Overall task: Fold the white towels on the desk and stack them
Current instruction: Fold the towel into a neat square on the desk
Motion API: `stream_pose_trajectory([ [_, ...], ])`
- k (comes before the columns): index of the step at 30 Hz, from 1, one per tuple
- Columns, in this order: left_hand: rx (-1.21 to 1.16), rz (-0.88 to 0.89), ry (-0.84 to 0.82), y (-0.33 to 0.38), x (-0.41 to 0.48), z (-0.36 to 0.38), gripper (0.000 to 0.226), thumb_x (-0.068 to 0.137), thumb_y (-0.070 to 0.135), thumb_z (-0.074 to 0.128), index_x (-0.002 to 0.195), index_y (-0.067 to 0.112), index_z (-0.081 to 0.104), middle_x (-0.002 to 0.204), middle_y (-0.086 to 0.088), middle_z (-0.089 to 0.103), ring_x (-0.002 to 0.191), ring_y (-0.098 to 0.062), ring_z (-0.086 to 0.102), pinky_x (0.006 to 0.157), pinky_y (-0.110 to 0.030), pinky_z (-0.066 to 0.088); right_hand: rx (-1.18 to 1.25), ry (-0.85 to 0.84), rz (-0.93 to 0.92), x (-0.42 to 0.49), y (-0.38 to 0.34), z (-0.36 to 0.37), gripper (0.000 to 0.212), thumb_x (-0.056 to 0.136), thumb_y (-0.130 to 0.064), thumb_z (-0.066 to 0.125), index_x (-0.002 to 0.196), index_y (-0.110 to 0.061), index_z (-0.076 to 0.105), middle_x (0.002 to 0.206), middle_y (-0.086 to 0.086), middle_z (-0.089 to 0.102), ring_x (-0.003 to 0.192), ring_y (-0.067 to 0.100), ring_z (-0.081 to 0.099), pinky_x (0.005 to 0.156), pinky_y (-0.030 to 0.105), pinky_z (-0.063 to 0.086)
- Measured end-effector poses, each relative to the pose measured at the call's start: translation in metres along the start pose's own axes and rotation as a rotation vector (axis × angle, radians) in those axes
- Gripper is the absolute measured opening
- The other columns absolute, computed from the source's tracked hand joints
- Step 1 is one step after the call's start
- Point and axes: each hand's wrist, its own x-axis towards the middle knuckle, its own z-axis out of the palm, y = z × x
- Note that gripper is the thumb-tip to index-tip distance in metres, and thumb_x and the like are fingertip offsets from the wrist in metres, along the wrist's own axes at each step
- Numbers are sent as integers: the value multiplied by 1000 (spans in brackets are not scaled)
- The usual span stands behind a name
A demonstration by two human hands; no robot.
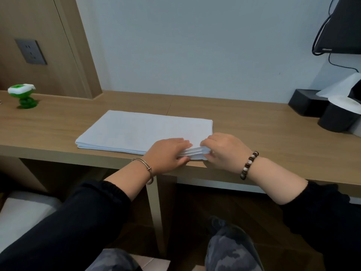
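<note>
A flat stack of folded white towels (pixel 140 132) lies on the wooden desk (pixel 254 130), its near right corner at the desk's front edge. My left hand (pixel 168 155) grips that corner, fingers on top and thumb under the layers. My right hand (pixel 224 149) pinches the same corner from the right, fingers curled over the towel edges. Several layered edges show between the two hands.
A green and white toy (pixel 23 96) stands at the desk's far left. At the far right are a black tissue box (pixel 304 102) and a black cylinder (pixel 338 118) with white paper. A monitor (pixel 343 26) hangs top right. A wall socket (pixel 31 51) is at left.
</note>
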Motion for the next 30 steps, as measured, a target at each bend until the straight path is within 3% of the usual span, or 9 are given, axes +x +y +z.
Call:
stream_pose_trajectory([
  [4,75,-13,58,3,9,-3,26,97,39,41,107,22,59,90,3,63,75,-12,53,59,-20,31,17,94,13,2,2,-8,25,68,5,77,90,0,66,74,13,66,65,29,63,55,30,49],
  [8,35,-164,119,3,14,-3,25,99,37,39,81,21,47,67,6,46,62,-14,43,54,-27,24,-34,235,-24,-7,1,-10,12,72,3,72,71,-1,61,77,12,61,68,28,58,58,30,46],
  [11,-28,-225,154,1,16,0,26,99,35,40,77,21,46,68,4,49,63,-17,45,54,-29,24,-18,-44,78,-16,5,-1,9,82,-15,67,82,-6,66,88,8,61,83,26,58,61,30,40],
  [13,-38,-234,145,1,17,1,26,99,36,40,79,20,47,69,3,51,65,-19,51,53,-28,26,-20,-144,128,-19,8,9,16,91,-20,56,93,-10,67,98,6,61,93,24,55,64,32,42],
  [16,-32,-232,123,1,18,0,27,98,40,39,87,20,52,74,2,57,73,-21,58,54,-26,29,-27,-73,112,-16,4,15,12,86,-9,57,87,-9,68,90,7,63,86,26,59,58,31,42],
  [18,-23,-233,123,2,18,1,32,97,45,38,112,24,57,90,0,66,82,-21,61,61,-25,34,-6,-22,121,-13,-2,19,8,82,-6,62,80,-9,69,83,6,65,78,26,61,54,29,43],
  [21,27,-243,148,6,18,5,52,96,51,36,143,29,34,100,-4,68,85,-23,63,67,-28,40,49,95,152,-13,-7,22,12,73,-1,73,66,-8,65,70,6,64,63,27,62,48,25,42],
  [26,167,-158,99,10,21,7,47,100,45,28,145,29,29,97,-6,68,79,-24,62,63,-27,41,-25,300,11,-12,-5,22,14,70,10,71,67,-3,65,72,12,64,61,27,59,52,30,49],
  [30,211,-133,61,14,20,4,40,101,42,29,134,25,42,94,-5,67,69,-19,52,57,-25,34,-176,403,-78,-12,-9,23,14,74,5,70,64,-1,63,82,15,65,84,25,49,66,37,47],
])
